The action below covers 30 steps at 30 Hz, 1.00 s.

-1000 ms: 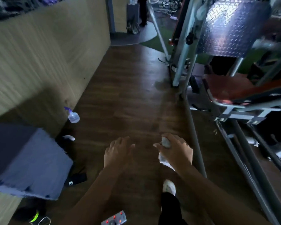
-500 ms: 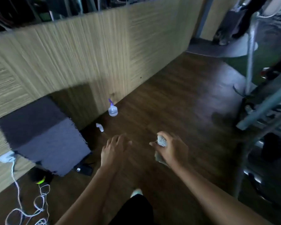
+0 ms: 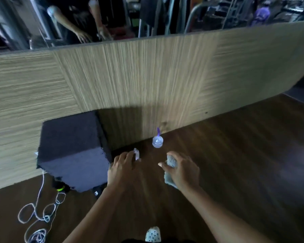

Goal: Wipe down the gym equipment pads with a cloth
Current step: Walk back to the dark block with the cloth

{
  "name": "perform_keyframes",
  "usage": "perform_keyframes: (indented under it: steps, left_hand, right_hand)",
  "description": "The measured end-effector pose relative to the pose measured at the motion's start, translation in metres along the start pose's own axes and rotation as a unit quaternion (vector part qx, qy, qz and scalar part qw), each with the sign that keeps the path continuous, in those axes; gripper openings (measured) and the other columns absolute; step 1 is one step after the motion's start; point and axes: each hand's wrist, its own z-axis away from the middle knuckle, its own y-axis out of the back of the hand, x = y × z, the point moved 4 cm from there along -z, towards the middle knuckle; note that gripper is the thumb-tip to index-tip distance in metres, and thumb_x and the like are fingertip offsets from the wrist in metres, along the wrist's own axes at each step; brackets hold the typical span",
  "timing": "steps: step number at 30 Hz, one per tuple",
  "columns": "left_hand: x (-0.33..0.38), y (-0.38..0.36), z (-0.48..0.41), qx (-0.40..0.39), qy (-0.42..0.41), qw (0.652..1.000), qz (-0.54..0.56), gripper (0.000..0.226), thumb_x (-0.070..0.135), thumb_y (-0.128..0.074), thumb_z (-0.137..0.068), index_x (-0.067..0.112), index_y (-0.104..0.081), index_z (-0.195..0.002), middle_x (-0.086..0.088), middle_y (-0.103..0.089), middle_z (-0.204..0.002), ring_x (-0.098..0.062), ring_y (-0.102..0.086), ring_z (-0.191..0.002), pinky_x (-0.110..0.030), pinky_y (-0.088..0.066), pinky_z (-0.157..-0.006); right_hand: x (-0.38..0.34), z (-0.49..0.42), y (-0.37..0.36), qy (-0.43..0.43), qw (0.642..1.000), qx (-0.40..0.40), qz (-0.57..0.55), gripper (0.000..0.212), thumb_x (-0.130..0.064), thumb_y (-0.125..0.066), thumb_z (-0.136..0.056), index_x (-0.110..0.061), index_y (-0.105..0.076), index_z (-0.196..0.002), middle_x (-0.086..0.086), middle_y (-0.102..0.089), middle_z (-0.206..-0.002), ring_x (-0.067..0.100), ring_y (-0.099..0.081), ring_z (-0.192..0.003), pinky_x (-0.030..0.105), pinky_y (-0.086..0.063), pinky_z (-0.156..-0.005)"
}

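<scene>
1. A white spotted shoe (image 3: 153, 234) stands on the dark wood floor (image 3: 235, 155), nearest the camera.
2. The right hand (image 3: 182, 170) is closed around a grey cloth (image 3: 170, 169), short of the spray bottle (image 3: 157, 140).
3. The left hand (image 3: 121, 168) hovers empty, fingers spread, left of the bottle.
4. A small white object (image 3: 136, 153) lies just left of the bottle.
5. A dark foam block (image 3: 72, 151) sits further left, a white cord (image 3: 39, 214) coiled before it.
6. The bottle stands at the foot of a wood-grain wall (image 3: 147, 72).
</scene>
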Motion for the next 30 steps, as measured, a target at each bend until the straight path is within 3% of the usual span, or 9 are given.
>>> perform_keyframes:
  steps: [5,11,15,20,30]
  left_hand:
    - [-0.006,-0.001,-0.063,0.043,0.083,0.996,0.000,0.047,0.053,-0.038,-0.094,0.027,-0.047,-0.132,0.002,-0.054,-0.133,-0.021,-0.048,-0.122,-0.040,-0.042,-0.096]
    - [-0.017,0.010,-0.117,0.116,0.195,0.974,0.002,0.042,0.045,-0.044,-0.095,0.024,-0.050,-0.130,-0.001,-0.055,-0.131,-0.025,-0.050,-0.119,-0.042,-0.042,-0.092]
    - [-0.036,0.023,-0.138,0.151,0.285,0.947,0.006,0.042,0.046,-0.044,-0.094,0.025,-0.050,-0.130,-0.002,-0.054,-0.131,-0.027,-0.048,-0.120,-0.044,-0.043,-0.090]
    - [-0.078,0.042,-0.147,0.189,0.377,0.907,0.017,0.040,0.046,-0.043,-0.094,0.026,-0.049,-0.128,-0.002,-0.054,-0.131,-0.029,-0.048,-0.118,-0.044,-0.045,-0.088]
    - [-0.208,0.097,-0.166,0.218,0.466,0.858,-0.006,0.045,0.047,-0.042,-0.094,0.024,-0.046,-0.133,-0.003,-0.052,-0.133,-0.028,-0.046,-0.122,-0.044,-0.043,-0.094]
  right_hand:
    - [-0.015,-0.094,-0.026,0.075,0.996,-0.050,-0.022,0.040,-0.060,-0.068,-0.072,-0.037,-0.064,-0.104,-0.015,-0.067,-0.095,0.006,-0.062,-0.087,0.026,-0.047,-0.069]
    - [-0.053,-0.199,-0.065,0.203,0.971,-0.120,-0.049,0.037,-0.059,-0.066,-0.075,-0.036,-0.065,-0.104,-0.016,-0.067,-0.096,0.004,-0.060,-0.091,0.021,-0.034,-0.069]
    - [-0.090,-0.249,-0.110,0.262,0.944,-0.190,-0.070,0.047,-0.071,-0.053,-0.070,-0.038,-0.056,-0.104,-0.015,-0.067,-0.087,0.004,-0.063,-0.084,0.028,-0.051,-0.073]
    - [-0.162,-0.275,-0.146,0.382,0.905,-0.172,-0.071,0.049,-0.065,-0.066,-0.070,-0.035,-0.064,-0.108,-0.012,-0.068,-0.100,0.014,-0.063,-0.093,0.031,-0.052,-0.071]
    - [-0.326,-0.282,-0.261,0.507,0.836,-0.180,-0.106,0.049,-0.059,-0.077,-0.065,-0.029,-0.070,-0.102,-0.010,-0.071,-0.095,0.016,-0.067,-0.085,0.028,-0.052,-0.065]
